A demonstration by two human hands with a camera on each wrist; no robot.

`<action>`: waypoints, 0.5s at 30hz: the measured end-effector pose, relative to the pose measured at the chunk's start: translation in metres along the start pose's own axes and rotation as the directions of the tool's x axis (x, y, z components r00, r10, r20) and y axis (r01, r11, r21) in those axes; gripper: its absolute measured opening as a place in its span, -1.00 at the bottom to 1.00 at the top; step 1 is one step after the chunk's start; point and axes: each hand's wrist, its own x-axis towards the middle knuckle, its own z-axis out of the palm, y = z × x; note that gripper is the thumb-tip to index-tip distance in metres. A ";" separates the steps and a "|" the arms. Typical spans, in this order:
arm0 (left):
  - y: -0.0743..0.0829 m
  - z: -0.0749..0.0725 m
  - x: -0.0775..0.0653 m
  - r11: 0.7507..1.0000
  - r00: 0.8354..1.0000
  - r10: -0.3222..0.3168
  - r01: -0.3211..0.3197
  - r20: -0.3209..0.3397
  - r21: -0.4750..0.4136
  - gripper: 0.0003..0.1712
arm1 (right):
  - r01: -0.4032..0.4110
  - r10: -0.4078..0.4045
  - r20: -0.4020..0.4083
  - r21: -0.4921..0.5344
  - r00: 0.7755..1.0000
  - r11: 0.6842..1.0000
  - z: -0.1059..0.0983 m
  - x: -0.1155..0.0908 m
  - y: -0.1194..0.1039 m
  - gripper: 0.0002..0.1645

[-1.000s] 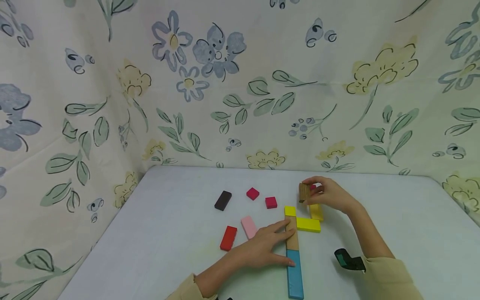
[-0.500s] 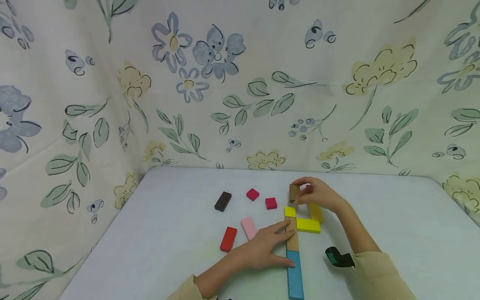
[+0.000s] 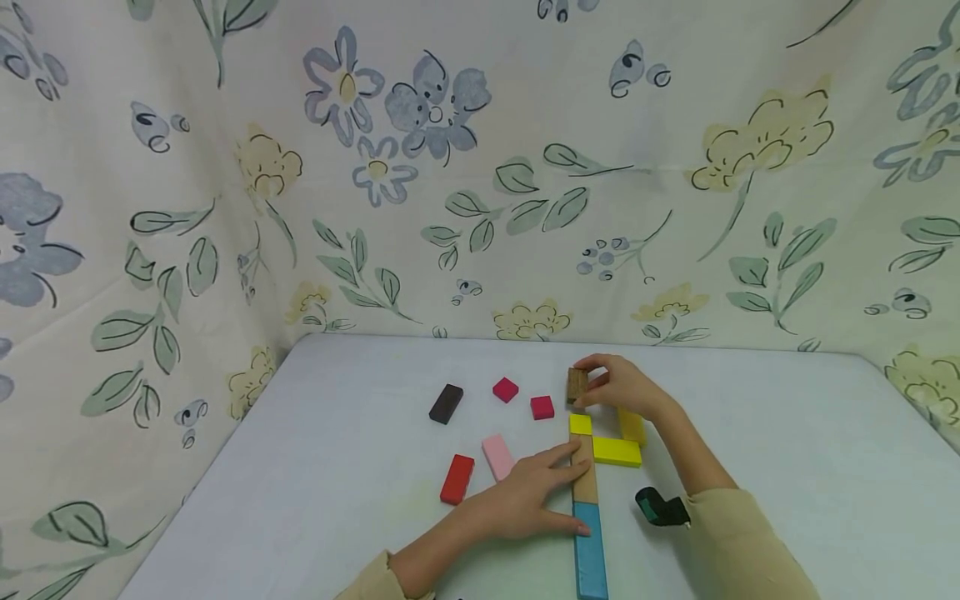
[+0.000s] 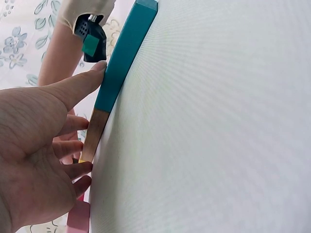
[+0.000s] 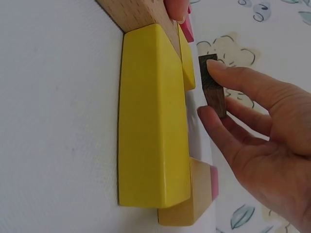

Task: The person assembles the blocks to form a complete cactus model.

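My right hand (image 3: 626, 387) pinches a small dark brown wooden block (image 3: 576, 386) between thumb and fingertips, just beyond the small yellow block (image 3: 581, 424). In the right wrist view the brown block (image 5: 214, 94) stands on end in the grip. Fingers spread, my left hand (image 3: 521, 496) rests along a row of blocks. Its fingertips touch the tan block (image 3: 585, 485), while the thumb lies on the blue block (image 3: 590, 550). Off the row's right side runs a bright yellow block (image 3: 617, 452). A deeper yellow block (image 3: 632, 427) extends away from that one's far end, partly behind my right wrist.
Left of the row lie a red block (image 3: 457, 479), a pink block (image 3: 497, 455) and a near-black block (image 3: 446, 403). Two magenta blocks, one diamond-turned (image 3: 506, 388) and one squarer (image 3: 542, 407), sit farther back. A floral curtain (image 3: 480, 250) hangs behind the white table (image 3: 315, 483).
My right hand has carried the brown block leftward, from beside the deeper yellow block to beyond the small yellow one. My left hand has stayed in place.
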 end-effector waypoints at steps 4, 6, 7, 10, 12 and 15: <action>0.000 0.001 0.000 1.000 1.000 -0.001 0.001 0.001 -0.003 -0.06 | -0.006 0.006 -0.010 -0.015 1.000 1.000 0.002 0.002 0.000 -0.24; 0.000 0.001 0.000 1.000 1.000 -0.001 0.001 0.000 -0.004 -0.06 | -0.008 0.008 -0.012 -0.024 1.000 1.000 0.003 0.003 -0.001 -0.25; 0.000 0.001 0.000 1.000 1.000 -0.001 0.001 -0.001 -0.003 -0.06 | -0.008 0.008 -0.012 -0.029 1.000 1.000 0.003 0.003 -0.001 -0.25; 0.000 0.001 0.000 1.000 1.000 -0.002 0.002 0.000 0.001 -0.06 | -0.012 0.012 -0.009 -0.038 1.000 0.999 0.003 0.004 -0.002 -0.26; 0.000 0.000 0.000 1.000 1.000 -0.005 0.005 0.001 0.004 -0.06 | -0.017 0.017 -0.009 -0.042 1.000 0.999 0.004 0.005 -0.003 -0.26; 0.001 0.000 0.000 1.000 1.000 -0.012 0.012 0.004 0.003 -0.07 | -0.024 0.024 -0.007 -0.047 1.000 0.999 0.005 0.006 -0.003 -0.24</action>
